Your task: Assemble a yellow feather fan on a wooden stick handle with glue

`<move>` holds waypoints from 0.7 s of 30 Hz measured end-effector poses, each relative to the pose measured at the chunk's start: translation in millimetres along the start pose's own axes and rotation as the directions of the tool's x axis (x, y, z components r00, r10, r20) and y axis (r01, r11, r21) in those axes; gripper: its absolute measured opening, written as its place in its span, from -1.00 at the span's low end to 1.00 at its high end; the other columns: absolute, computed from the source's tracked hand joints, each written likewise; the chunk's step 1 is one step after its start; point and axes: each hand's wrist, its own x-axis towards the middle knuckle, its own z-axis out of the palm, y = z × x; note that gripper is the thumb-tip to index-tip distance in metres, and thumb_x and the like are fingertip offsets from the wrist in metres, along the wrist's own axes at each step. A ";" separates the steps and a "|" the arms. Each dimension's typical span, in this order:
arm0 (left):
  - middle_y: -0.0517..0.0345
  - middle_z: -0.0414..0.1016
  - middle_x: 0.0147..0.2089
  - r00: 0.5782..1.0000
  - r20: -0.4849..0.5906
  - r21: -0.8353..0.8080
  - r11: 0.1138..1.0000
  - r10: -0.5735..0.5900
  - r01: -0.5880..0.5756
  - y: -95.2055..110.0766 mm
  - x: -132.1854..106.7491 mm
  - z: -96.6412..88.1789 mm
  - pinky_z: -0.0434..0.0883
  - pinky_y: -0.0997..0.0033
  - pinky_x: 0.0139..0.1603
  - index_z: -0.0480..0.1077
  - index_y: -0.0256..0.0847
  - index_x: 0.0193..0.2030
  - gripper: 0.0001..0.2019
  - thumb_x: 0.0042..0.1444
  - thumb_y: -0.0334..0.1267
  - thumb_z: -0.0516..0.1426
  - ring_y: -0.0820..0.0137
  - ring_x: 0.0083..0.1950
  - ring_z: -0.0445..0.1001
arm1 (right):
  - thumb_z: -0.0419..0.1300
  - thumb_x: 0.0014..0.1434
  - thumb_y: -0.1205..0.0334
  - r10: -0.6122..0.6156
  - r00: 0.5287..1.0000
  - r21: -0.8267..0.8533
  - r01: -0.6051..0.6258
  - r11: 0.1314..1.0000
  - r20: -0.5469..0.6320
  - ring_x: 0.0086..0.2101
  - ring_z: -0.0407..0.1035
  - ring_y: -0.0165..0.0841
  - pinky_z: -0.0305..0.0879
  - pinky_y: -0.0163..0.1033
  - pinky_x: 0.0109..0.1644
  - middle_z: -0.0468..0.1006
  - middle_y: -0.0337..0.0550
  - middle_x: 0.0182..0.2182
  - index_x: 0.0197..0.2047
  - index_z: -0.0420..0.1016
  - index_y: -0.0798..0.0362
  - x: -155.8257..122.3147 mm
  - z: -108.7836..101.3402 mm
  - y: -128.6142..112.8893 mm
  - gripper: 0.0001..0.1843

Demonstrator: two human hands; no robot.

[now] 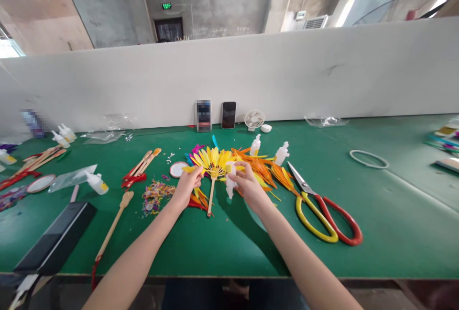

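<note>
A fan of yellow feathers [213,158] on a wooden handle [211,197] lies on the green table before me. My left hand [187,186], at the fan's left side, pinches a yellow feather [188,169]. Just right of the handle, my right hand [247,184] grips a small white glue bottle [230,186], nozzle pointing down. Whether the nozzle touches anything, I cannot tell. Orange feathers [261,169] are heaped behind and right of my right hand. Near my left hand is a pile of coloured confetti [157,196].
Large scissors [324,212] with yellow and red handles lie at right, blades apart. Two more glue bottles [281,153] stand behind the orange feathers. At left are a wooden fan stick [114,226] and a black box [55,238]. A phone [228,115] and small fan [254,119] stand by the white partition [287,75].
</note>
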 end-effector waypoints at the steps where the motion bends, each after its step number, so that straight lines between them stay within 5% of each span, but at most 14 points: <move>1: 0.42 -0.11 -0.75 1.000 -0.007 0.017 1.000 -0.013 0.013 -0.9 0.2 -0.2 -0.10 0.58 -0.63 0.11 -0.25 -0.70 -0.68 -0.22 -0.11 0.13 0.70 -0.69 -0.13 | 0.32 -0.28 0.17 -0.016 0.999 0.017 0.016 1.000 -0.036 -0.45 0.33 -0.44 0.21 -0.33 -0.42 0.40 -0.35 -0.43 -0.29 0.27 -0.08 2.4 -2.5 0.5 -0.56; 12: 0.40 -0.13 -0.78 0.956 0.185 0.140 0.969 -0.226 0.202 -11.5 -6.2 8.8 -0.20 0.55 -0.65 0.21 -0.28 -0.74 -0.74 -0.20 -0.19 0.10 0.69 -0.72 -0.17 | 0.26 -0.16 0.08 -0.172 0.985 -0.008 0.172 0.985 0.023 -0.13 0.33 -0.28 0.25 -0.25 -0.17 0.47 -0.20 -0.16 -0.19 0.36 -0.05 2.6 0.8 -8.0 -0.59; 21: 0.38 -0.08 -0.78 0.950 0.175 0.126 0.963 -0.258 0.238 -8.9 -9.6 12.1 -0.19 0.55 -0.65 0.19 -0.29 -0.75 -0.76 -0.18 -0.24 0.07 0.70 -0.72 -0.13 | 0.25 -0.19 0.07 -0.178 0.984 -0.093 0.177 0.980 0.000 -0.35 0.29 -0.38 0.14 -0.32 -0.42 0.47 -0.22 -0.26 -0.19 0.39 -0.03 -1.4 5.4 -9.3 -0.57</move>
